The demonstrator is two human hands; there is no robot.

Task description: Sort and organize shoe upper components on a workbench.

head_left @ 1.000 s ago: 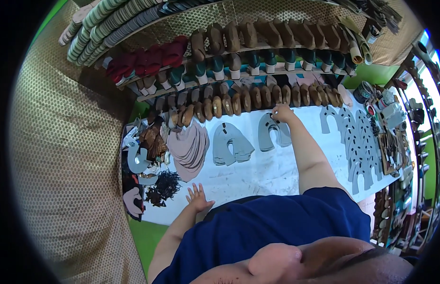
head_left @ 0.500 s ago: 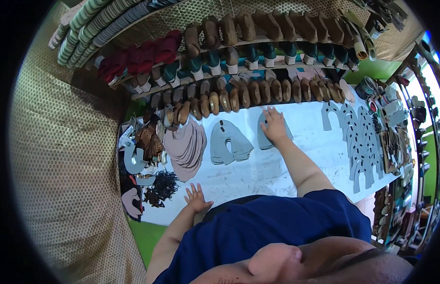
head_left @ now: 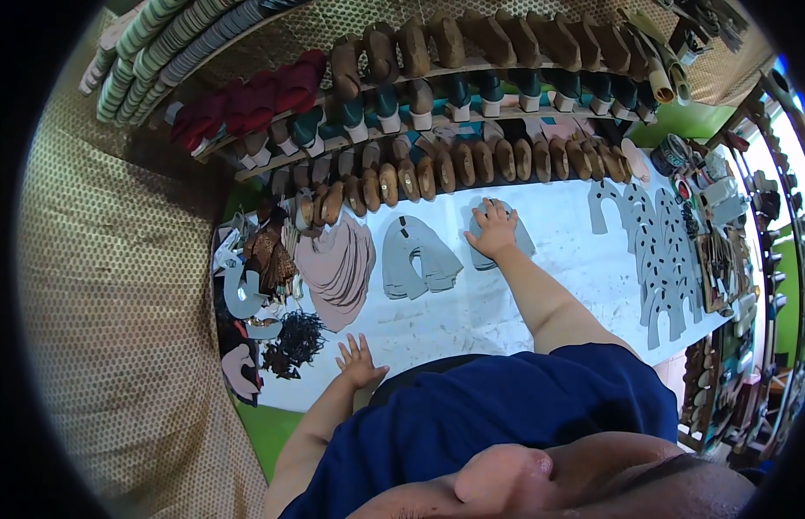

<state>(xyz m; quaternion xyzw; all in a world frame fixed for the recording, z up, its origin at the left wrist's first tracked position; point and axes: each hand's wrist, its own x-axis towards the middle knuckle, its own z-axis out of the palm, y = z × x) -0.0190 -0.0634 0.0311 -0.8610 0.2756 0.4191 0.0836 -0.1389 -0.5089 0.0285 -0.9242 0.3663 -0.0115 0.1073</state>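
A person's right hand [head_left: 495,227] spreads across a stack of gray arch-shaped pieces [head_left: 524,239] toward the far side of a white desk [head_left: 445,333], its grip wide. The left hand [head_left: 361,368], its grip also wide, is at the desk's near edge, close to a tangle of black strips [head_left: 303,336]. A second gray stack [head_left: 397,270] lies between the first and overlapping pink pieces [head_left: 337,272].
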